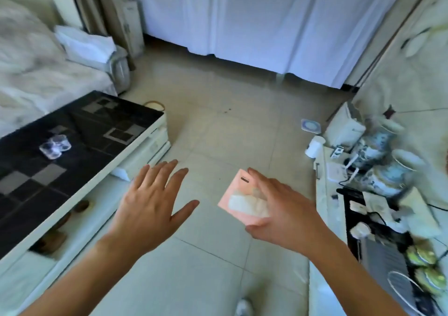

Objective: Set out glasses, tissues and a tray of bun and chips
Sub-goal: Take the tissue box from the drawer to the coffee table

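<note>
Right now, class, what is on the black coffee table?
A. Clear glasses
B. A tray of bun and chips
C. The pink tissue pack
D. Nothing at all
A: clear glasses stand together on the black coffee table, while the pink tissue pack is in the right hand.

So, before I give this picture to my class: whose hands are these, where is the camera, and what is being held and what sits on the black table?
There is no machine here. A person wears a wide-angle camera on the head, looking forward and down, so both arms reach in from the bottom of the single picture. The left hand is open and empty, fingers spread, over the tiled floor. The right hand grips a pink tissue pack with white tissue showing. On the black coffee table at the left stand clear glasses, close together; blur hides how many. A sofa lies beyond the table, and a cluttered counter runs along the right.
</note>
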